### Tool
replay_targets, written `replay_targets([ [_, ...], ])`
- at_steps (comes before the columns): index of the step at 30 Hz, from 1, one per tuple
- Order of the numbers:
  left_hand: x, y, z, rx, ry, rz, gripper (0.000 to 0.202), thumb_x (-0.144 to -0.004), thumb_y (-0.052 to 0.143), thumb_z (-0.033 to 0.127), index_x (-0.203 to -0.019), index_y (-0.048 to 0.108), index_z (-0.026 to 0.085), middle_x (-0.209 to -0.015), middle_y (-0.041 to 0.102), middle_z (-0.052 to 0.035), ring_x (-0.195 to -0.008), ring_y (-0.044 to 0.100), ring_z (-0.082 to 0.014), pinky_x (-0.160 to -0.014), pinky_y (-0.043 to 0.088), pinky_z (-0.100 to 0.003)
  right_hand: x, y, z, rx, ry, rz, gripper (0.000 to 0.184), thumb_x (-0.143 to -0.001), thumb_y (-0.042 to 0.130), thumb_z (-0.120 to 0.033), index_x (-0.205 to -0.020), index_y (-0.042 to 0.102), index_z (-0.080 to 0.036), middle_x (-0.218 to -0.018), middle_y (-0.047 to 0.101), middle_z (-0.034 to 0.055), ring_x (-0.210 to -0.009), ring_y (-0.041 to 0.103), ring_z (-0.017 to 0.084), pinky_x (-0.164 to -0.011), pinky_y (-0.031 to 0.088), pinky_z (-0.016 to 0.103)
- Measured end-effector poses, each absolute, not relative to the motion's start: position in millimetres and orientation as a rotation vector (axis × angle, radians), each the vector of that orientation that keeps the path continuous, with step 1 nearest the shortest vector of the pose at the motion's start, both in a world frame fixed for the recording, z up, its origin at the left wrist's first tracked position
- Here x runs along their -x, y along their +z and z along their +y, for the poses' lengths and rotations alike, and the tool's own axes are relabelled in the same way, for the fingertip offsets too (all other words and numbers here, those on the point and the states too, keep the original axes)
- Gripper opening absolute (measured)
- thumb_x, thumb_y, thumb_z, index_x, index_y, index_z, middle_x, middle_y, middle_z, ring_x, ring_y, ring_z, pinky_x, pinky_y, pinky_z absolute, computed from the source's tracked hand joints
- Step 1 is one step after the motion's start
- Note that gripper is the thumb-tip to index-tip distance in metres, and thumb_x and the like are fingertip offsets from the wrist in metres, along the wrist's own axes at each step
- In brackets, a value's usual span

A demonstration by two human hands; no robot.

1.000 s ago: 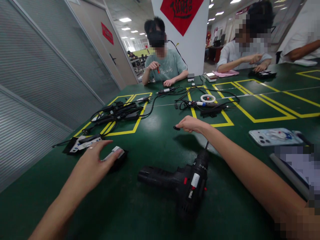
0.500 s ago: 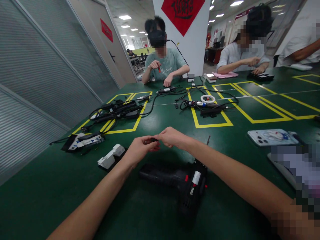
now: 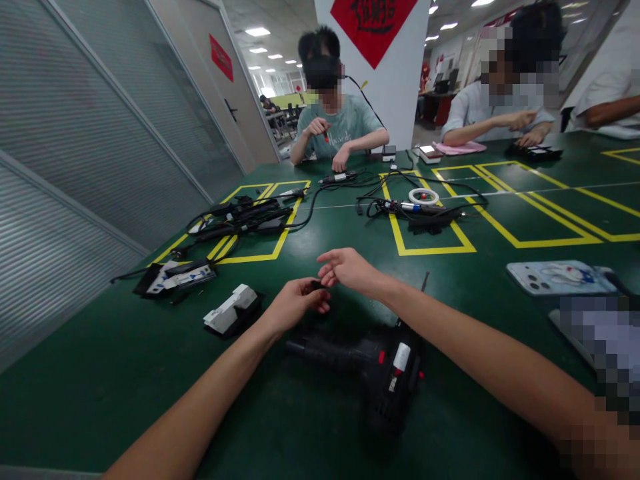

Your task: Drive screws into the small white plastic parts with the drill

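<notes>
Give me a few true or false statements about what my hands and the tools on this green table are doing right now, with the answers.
1. The left hand pinches a small black part in its fingertips. True.
2. The black drill stands upright. False: it lies on its side on the green table.
3. The right hand grips the drill's handle. False: it is open beside the left hand, off the drill.
4. A phone lies at the right with its camera lenses facing up. True.
5. A white tape roll lies by a bundle of cables beyond both hands. True.
</notes>
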State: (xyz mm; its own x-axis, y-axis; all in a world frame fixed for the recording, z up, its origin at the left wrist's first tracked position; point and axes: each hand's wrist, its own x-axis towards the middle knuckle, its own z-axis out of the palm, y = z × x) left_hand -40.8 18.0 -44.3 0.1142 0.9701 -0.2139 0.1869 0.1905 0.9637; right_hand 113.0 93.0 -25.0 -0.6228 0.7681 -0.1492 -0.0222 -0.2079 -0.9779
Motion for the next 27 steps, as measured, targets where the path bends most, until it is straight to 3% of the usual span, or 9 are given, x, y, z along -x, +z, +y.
replay_targets([
  [5,36.6,-47.8,17.6,-1.161,0.857,1.323,0.043,-0.075,0.075,0.04,-0.107,0.061,0.014,-0.09,0.074,-0.009,-0.07,0.07,-0.0178,-0.067,0.056,-0.031,-113.9,-23.0,90.4,0.851,1.826,-1.442,0.037,-0.082,0.049,0.005,-0.114,0.053,-0.012,-0.078,0.062,0.0,-0.062,0.067,0.01,-0.063,0.057,0.022],
  [10,34.9,-41.6,15.8,-1.119,0.903,1.364,0.031,-0.074,0.078,0.037,-0.094,0.069,0.014,-0.099,0.074,-0.0088,-0.079,0.071,-0.0172,-0.076,0.056,-0.03,-115.5,-22.9,91.2,0.933,1.767,-1.452,0.029,-0.09,0.057,-0.008,-0.118,0.054,-0.01,-0.081,0.068,0.0054,-0.059,0.067,0.012,-0.057,0.057,0.024],
  [15,37.4,-45.4,16.8,-1.071,0.93,1.327,0.024,-0.076,0.077,0.037,-0.083,0.069,0.016,-0.083,0.072,-0.0044,-0.073,0.069,-0.0154,-0.072,0.055,-0.027,-118.4,-26.0,89.8,0.958,1.533,-1.898,0.016,-0.094,0.052,-0.023,-0.101,0.062,-0.013,-0.064,0.063,0.0021,-0.052,0.061,0.013,-0.054,0.048,0.024],
  [20,39.4,-49.9,19.0,-1.071,0.941,1.354,0.028,-0.075,0.077,0.041,-0.077,0.07,0.014,-0.074,0.069,-0.0037,-0.068,0.067,-0.0151,-0.069,0.053,-0.026,-121.0,-23.7,85.5,1.002,1.093,-2.097,0.028,-0.089,0.044,-0.013,-0.113,0.057,-0.015,-0.069,0.06,0.0,-0.067,0.058,0.015,-0.068,0.043,0.026],
  [27,38.4,-44.1,16.2,-1.12,0.966,1.37,0.03,-0.078,0.073,0.044,-0.08,0.074,0.013,-0.075,0.072,-0.0066,-0.071,0.067,-0.0183,-0.075,0.054,-0.031,-119.7,-27.4,84.4,0.862,1.201,-2.138,0.034,-0.082,0.046,-0.009,-0.114,0.052,-0.016,-0.07,0.056,-0.0027,-0.069,0.054,0.014,-0.065,0.04,0.025],
])
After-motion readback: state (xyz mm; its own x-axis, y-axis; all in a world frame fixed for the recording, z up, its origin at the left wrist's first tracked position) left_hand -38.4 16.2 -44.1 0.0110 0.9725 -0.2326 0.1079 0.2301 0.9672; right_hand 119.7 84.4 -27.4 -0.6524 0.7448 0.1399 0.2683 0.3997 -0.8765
